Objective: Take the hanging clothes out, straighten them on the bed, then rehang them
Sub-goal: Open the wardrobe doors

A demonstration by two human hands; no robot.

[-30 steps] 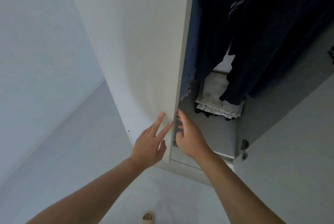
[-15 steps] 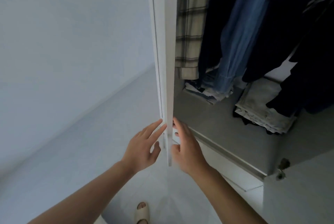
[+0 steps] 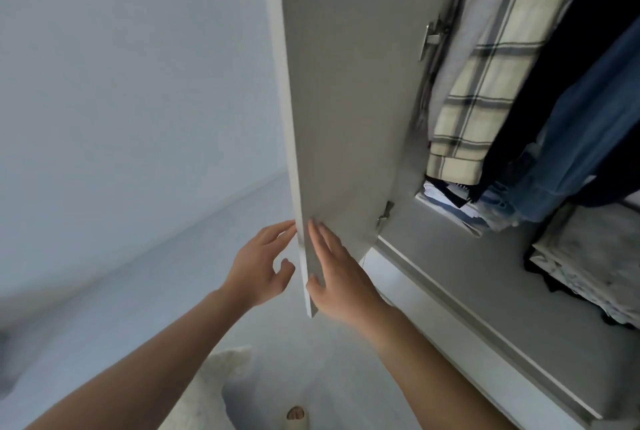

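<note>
both hands are at the near bottom corner of the wardrobe door (image 3: pixel 343 100), which stands swung out with its thin edge toward the camera. the right hand (image 3: pixel 341 277) lies flat on the door's inner face, fingers straight and released, gripping nothing. the left hand (image 3: pixel 258 268) is on the outer side of the edge, fingers loosely extended with the tips at the edge; it clasps nothing either, and whether it actually touches the door is hard to tell.

the hanging clothes are up and to the right of both hands, inside the wardrobe: a cream plaid shirt (image 3: pixel 485 83) nearest the door hinge (image 3: pixel 433 36), then a black garment (image 3: pixel 561 58), then a blue denim shirt (image 3: pixel 585 138) further right. all hang with their long axis running straight down, hems ending just above folded stacks (image 3: pixel 460 202) on the wardrobe floor (image 3: pixel 485 284). the hangers and rail are out of view above.

the right hand is the nearer one to the clothes, judging by its place on the inner side of the door. the reach would go up and rightward past the door's inner face. the opening to the right of the door looks wide, so there seems room to lift a garment out toward the camera. the door itself bounds the left side, and the plaid shirt sits close beside the hinge, so that one may have the tightest clearance. a sandalled foot (image 3: pixel 295 415) shows on the floor below.
</note>
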